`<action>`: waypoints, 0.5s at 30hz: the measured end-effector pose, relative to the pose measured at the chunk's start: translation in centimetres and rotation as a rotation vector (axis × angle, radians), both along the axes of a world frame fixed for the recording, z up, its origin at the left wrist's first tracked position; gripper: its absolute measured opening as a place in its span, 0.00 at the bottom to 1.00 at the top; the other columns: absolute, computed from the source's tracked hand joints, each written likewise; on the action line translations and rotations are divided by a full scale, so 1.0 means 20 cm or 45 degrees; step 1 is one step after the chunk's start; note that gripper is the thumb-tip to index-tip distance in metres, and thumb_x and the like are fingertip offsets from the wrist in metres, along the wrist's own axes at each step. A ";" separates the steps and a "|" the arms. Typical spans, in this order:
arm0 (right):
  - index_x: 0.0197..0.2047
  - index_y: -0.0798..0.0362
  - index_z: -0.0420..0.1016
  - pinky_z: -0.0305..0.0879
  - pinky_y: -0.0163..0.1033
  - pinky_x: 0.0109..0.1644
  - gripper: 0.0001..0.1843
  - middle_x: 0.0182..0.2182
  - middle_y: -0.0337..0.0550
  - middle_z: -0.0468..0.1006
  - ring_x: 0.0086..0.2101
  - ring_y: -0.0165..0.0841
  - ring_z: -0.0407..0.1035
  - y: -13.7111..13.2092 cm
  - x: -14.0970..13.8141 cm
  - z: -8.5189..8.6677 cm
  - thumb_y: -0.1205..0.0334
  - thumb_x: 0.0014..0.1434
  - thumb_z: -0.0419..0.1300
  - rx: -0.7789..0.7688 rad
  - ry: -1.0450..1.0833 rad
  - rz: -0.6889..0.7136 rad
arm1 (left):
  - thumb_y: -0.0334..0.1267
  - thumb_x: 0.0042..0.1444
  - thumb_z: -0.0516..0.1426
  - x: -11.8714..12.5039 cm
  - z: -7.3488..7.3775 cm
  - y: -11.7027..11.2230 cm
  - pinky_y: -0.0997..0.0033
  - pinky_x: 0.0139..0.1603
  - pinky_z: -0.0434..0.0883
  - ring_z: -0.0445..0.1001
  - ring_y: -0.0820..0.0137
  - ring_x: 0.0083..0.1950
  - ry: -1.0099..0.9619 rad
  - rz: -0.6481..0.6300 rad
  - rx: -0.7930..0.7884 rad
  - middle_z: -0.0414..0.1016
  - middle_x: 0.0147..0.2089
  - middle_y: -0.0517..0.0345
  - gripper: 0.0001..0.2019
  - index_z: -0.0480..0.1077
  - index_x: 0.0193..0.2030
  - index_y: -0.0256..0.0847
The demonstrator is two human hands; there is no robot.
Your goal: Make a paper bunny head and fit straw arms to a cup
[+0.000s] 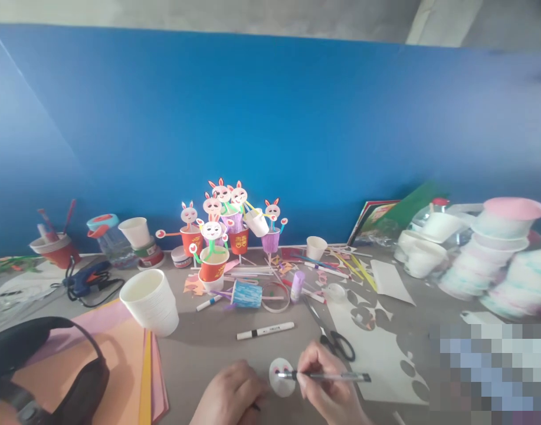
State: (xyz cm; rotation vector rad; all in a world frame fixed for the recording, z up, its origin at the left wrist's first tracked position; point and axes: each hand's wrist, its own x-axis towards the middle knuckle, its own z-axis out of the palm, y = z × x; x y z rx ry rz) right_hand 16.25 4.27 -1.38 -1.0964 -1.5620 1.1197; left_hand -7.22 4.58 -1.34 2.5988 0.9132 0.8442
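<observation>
My right hand [325, 383] grips a pen [336, 376] with a clear barrel and dark ends. Its tip is at a white paper disc [282, 386] on the table, which bears two small pinkish eye marks. Just left of the disc rests my left hand [232, 392], fingers curled, with a small dark tip showing below them; what it is I cannot make out. Beyond the disc lies a white marker [265, 330] with a black band. Black-handled scissors [336, 345] lie by my right hand, next to a white sheet [376, 360] with round holes cut in it.
Paper-cup figures with rabbit faces [212, 230] stand at the back against a blue partition [261, 118]. Left are stacked white cups [150, 301], coloured paper [115, 354] and a blue glue gun [87, 280]. A purple glue stick [297, 286] stands mid-table; painted cups [478, 271] are stacked right.
</observation>
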 end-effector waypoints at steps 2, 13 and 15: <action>0.28 0.49 0.61 0.53 0.33 0.25 0.14 0.21 0.32 0.64 0.21 0.28 0.58 0.00 -0.01 0.01 0.52 0.61 0.57 -0.006 0.037 0.046 | 0.21 0.52 0.50 0.00 -0.02 0.01 0.76 0.31 0.67 0.73 0.69 0.30 -0.062 0.004 -0.036 0.76 0.30 0.59 0.14 0.68 0.40 0.43; 0.29 0.49 0.64 0.58 0.35 0.30 0.09 0.23 0.35 0.69 0.24 0.30 0.63 -0.18 -0.05 0.30 0.59 0.60 0.57 -0.035 -0.142 0.214 | 0.19 0.48 0.54 0.05 0.18 -0.09 0.75 0.38 0.69 0.77 0.68 0.36 0.023 -0.098 -0.375 0.79 0.35 0.58 0.14 0.71 0.35 0.41; 0.30 0.49 0.67 0.58 0.35 0.30 0.08 0.23 0.35 0.70 0.25 0.31 0.65 -0.21 -0.05 0.26 0.59 0.60 0.58 0.006 -0.176 0.207 | 0.24 0.57 0.58 0.06 0.20 -0.13 0.69 0.42 0.72 0.78 0.66 0.40 -0.016 -0.089 -0.609 0.79 0.39 0.57 0.07 0.73 0.38 0.41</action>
